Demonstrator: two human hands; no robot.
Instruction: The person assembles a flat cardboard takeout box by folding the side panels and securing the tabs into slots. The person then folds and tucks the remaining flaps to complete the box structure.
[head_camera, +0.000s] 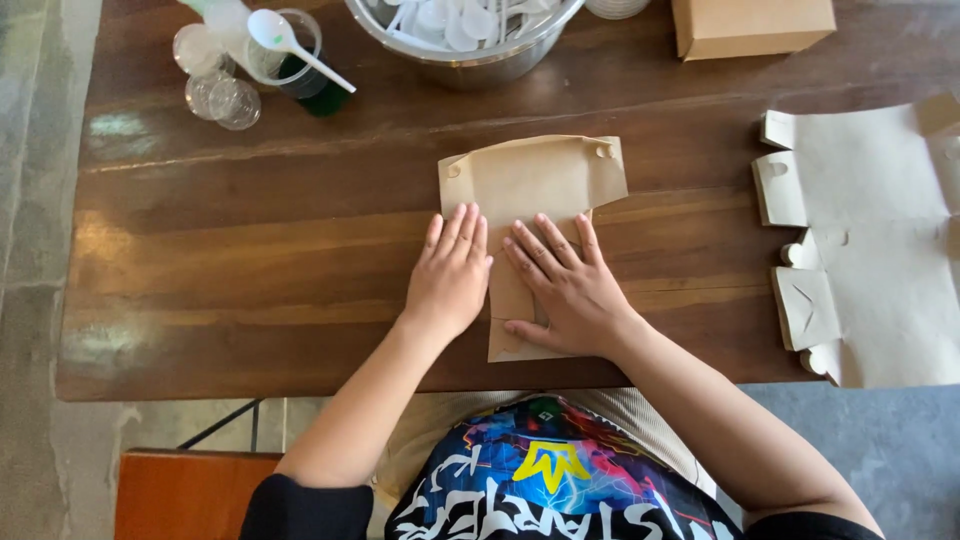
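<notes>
Here the work looks to be partway: one brown cardboard blank (535, 215) lies flat near the middle of the wooden tabletop (250, 260), partly folded, with a flap turned over across its top, and both hands press it down. It is not yet a standing box, so by my judgement the remaining folds and tab closures are still to do.

Going from the left, the far-left corner holds a cluster of clear plastic cups (222, 85), one with green liquid and a white spoon (290, 42) resting across it; below them is a wide stretch of bare wood down to the near edge. The left hand (450, 275) lies palm down, fingers stretched out and together, gripping nothing, on the left edge of the blank. The right hand (565, 290) lies flat beside it, fingers spread, thumb by the blank's lower part, also holding nothing. Behind them a metal bowl (470, 60) of white spoons sits at the far edge.

Further right a finished-looking cardboard box (750, 25) stands at the back, and unfolded flat blanks (880, 250) overhang the right edge, well apart from the hands.
</notes>
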